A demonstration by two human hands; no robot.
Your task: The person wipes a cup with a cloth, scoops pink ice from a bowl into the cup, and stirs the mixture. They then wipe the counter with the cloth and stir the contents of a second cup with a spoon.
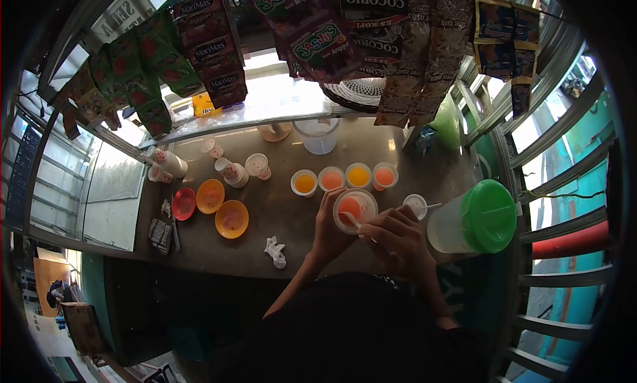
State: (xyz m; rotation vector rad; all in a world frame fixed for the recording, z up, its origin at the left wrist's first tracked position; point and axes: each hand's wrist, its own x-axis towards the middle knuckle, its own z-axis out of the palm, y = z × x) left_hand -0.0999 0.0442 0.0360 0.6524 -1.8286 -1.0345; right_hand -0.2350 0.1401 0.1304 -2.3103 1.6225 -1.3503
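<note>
My left hand is wrapped round a clear plastic cup of orange-red drink, up off the table. Pinched in my right hand is a white spoon, its bowl dipped inside that cup. Just beyond stand several cups in a row, with a yellow-orange drink at the left end and a pink-orange drink at the right end. Near my right knuckles a small white container has a thin handle sticking out. A big jug with a green lid stands to the right.
Stacked patterned paper cups and orange plates with a red plate occupy the table's left side. A crumpled tissue lies near the front edge. Behind the row is a clear tub. Drink sachets hang overhead.
</note>
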